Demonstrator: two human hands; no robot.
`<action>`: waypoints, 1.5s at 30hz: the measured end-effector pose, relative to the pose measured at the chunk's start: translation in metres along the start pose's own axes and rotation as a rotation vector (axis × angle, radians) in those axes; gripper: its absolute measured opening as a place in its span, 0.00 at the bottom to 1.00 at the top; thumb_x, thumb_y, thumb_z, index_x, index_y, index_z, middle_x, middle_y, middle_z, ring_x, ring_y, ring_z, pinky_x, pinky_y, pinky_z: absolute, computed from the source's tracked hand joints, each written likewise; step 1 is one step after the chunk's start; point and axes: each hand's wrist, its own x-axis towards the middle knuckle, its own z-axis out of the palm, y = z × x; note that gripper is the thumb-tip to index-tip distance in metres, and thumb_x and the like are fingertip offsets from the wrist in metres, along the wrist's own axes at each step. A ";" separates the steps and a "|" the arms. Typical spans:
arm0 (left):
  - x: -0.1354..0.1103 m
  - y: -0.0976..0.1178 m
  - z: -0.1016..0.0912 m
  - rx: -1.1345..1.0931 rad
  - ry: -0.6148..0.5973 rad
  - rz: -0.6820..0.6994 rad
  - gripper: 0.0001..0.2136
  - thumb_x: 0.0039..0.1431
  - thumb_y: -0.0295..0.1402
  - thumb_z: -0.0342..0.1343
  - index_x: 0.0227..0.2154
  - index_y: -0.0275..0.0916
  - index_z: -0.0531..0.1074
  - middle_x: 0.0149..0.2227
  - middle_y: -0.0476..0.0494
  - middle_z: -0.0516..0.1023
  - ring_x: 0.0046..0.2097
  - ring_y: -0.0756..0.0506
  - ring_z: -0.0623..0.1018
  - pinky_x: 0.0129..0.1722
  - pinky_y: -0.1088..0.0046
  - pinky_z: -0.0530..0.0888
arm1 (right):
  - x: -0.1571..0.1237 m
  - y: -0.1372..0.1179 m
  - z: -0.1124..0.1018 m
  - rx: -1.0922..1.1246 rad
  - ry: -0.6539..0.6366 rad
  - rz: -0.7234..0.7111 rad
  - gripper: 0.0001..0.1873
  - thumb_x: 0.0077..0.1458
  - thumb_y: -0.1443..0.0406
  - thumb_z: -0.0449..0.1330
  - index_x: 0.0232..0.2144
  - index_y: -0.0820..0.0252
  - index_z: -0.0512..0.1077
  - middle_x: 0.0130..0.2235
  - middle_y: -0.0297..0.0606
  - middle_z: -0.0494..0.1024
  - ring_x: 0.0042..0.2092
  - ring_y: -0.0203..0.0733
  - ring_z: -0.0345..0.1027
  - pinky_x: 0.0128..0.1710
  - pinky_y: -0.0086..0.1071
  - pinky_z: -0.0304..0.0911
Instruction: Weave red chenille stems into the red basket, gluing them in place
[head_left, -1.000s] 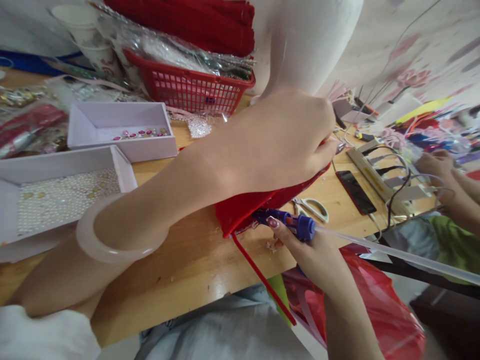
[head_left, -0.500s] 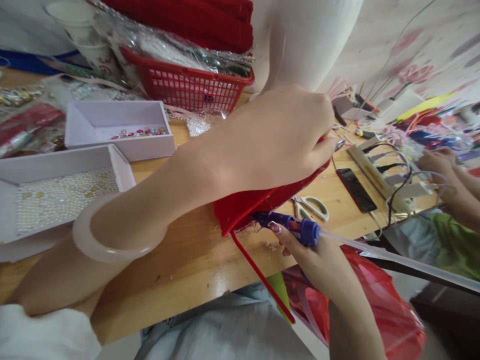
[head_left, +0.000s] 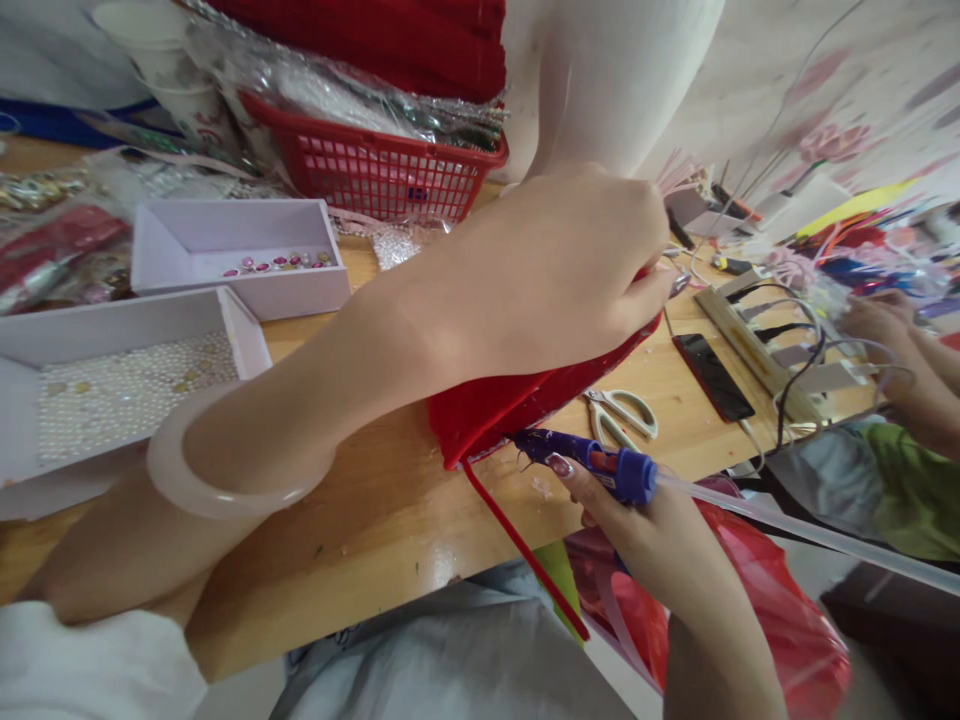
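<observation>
My left hand (head_left: 577, 270) is closed over the upper edge of a red fuzzy piece (head_left: 517, 400), whose far side it hides. A thin red fuzzy stem (head_left: 517, 535) trails from the piece's lower corner past the table edge. In my right hand (head_left: 637, 520) is a blue hot glue gun (head_left: 600, 460), its dark nozzle at the red piece's lower edge. From the gun's back end a long clear glue stick (head_left: 795, 535) sticks out. A pair of scissors (head_left: 622, 415) with pale handles lies just behind the gun.
Two white boxes stand at left, one with pearl beads (head_left: 135, 400), one with pink gems (head_left: 281, 262). Behind are a red basket (head_left: 390, 175) and a white smooth form (head_left: 615, 90). A phone (head_left: 712, 378), a power strip (head_left: 765, 355) and another person's hands (head_left: 881, 320) are at right.
My right hand has drawn the glue gun slightly right and down, baring more of its nozzle. The left hand keeps its hold on the red piece.
</observation>
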 end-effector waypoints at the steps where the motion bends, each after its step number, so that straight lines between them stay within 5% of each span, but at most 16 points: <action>1: 0.000 0.000 0.000 0.002 0.006 0.008 0.18 0.63 0.32 0.42 0.24 0.32 0.73 0.23 0.45 0.72 0.37 0.45 0.77 0.37 0.71 0.66 | -0.001 0.000 -0.001 -0.002 -0.004 0.000 0.20 0.57 0.48 0.58 0.26 0.57 0.74 0.24 0.35 0.77 0.28 0.43 0.70 0.25 0.30 0.63; 20: -0.002 -0.002 0.003 -0.007 0.055 0.014 0.18 0.64 0.33 0.44 0.23 0.33 0.74 0.22 0.45 0.73 0.34 0.45 0.79 0.36 0.72 0.68 | -0.006 0.008 -0.002 -0.012 -0.003 -0.011 0.21 0.57 0.48 0.57 0.29 0.58 0.76 0.25 0.34 0.76 0.29 0.42 0.69 0.26 0.30 0.64; 27: -0.002 -0.003 -0.001 -0.019 0.022 0.011 0.17 0.64 0.32 0.45 0.25 0.33 0.74 0.22 0.47 0.72 0.28 0.51 0.72 0.32 0.73 0.63 | -0.009 0.008 -0.001 0.039 0.040 -0.023 0.20 0.56 0.48 0.58 0.25 0.57 0.75 0.25 0.35 0.78 0.29 0.43 0.71 0.27 0.31 0.65; 33: -0.001 -0.007 -0.009 -0.047 -0.039 -0.097 0.17 0.66 0.35 0.46 0.30 0.38 0.79 0.27 0.48 0.78 0.29 0.50 0.74 0.32 0.74 0.65 | -0.013 0.042 -0.017 0.156 0.150 -0.035 0.23 0.54 0.46 0.58 0.24 0.58 0.76 0.25 0.38 0.79 0.29 0.45 0.73 0.29 0.32 0.67; 40: -0.004 -0.010 -0.012 -0.149 0.023 -0.210 0.13 0.65 0.38 0.50 0.45 0.45 0.79 0.44 0.52 0.83 0.43 0.48 0.80 0.42 0.77 0.71 | 0.034 0.089 -0.058 0.105 0.533 0.039 0.32 0.51 0.38 0.53 0.27 0.58 0.80 0.31 0.41 0.81 0.36 0.51 0.75 0.33 0.35 0.68; 45: -0.007 -0.012 -0.017 -0.077 0.023 -0.343 0.14 0.63 0.39 0.53 0.46 0.44 0.78 0.44 0.51 0.83 0.39 0.48 0.80 0.42 0.76 0.71 | 0.085 0.085 -0.082 0.114 0.521 0.064 0.36 0.51 0.36 0.52 0.35 0.60 0.80 0.30 0.43 0.80 0.27 0.46 0.71 0.23 0.33 0.61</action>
